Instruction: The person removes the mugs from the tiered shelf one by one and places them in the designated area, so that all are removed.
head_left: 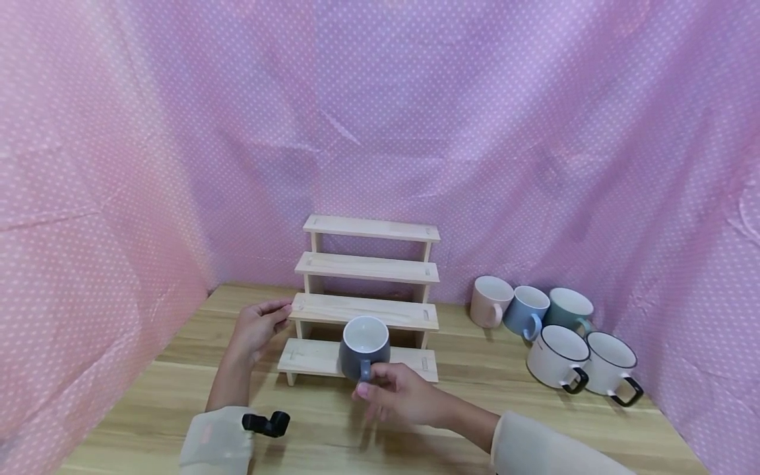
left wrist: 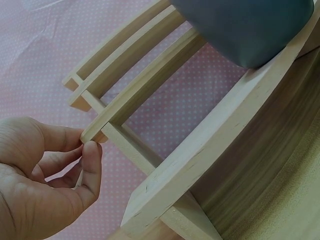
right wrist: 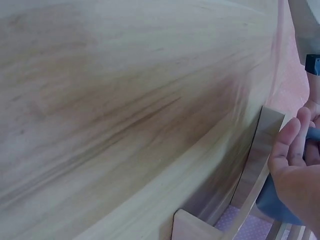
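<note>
A dark grey mug [head_left: 350, 356] with a white inside stands upright at the middle of the lowest step of a pale wooden tiered rack [head_left: 371, 228]. My right hand [head_left: 406, 394] pinches its handle, which points toward me. In the left wrist view, the mug's base [left wrist: 245, 40] appears to meet the lowest board. My left hand [head_left: 256, 331] holds the left end of the second board from the bottom, thumb and fingers pinching its corner [left wrist: 92, 132]. The right wrist view shows the right hand [right wrist: 300, 185] partly covering the mug [right wrist: 275, 202].
On the right of the wooden table [head_left: 463, 422] stand a pink mug [head_left: 487, 310], a blue mug [head_left: 522, 310], a green mug [head_left: 564, 318] and two white mugs [head_left: 552, 366] with black handles. Pink dotted cloth [head_left: 380, 132] hangs behind and at the sides.
</note>
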The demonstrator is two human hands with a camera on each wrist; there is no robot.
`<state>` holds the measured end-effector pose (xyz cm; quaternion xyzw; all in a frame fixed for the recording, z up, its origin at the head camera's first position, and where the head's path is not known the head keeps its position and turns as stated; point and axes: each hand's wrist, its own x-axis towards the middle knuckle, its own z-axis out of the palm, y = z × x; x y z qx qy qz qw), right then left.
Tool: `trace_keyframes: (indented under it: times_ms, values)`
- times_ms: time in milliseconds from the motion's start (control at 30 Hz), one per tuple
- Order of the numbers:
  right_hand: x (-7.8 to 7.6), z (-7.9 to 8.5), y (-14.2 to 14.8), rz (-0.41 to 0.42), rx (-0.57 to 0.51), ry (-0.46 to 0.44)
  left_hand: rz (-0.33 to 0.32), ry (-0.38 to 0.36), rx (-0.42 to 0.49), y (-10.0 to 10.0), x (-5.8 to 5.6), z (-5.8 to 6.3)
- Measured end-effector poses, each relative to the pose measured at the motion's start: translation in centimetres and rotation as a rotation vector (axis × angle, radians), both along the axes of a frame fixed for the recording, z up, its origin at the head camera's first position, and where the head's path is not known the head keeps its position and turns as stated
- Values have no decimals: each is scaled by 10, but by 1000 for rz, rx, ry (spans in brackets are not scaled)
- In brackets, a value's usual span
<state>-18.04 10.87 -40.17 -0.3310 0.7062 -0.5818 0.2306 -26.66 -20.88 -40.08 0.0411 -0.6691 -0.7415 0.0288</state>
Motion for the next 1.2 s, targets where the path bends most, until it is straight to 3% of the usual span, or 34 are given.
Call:
trace_keyframes:
  times_ms: [267,633,1200]
  values:
    - [-1,8,10,-170,29,-95,-9,7,12,1,-1,0]
    - [-7,10,33,-281,-42,-203,-7,1,23,1,-1,-1]
    - [-11,6,51,-252,-75,-175,-6,-9,16,0,-1,0]
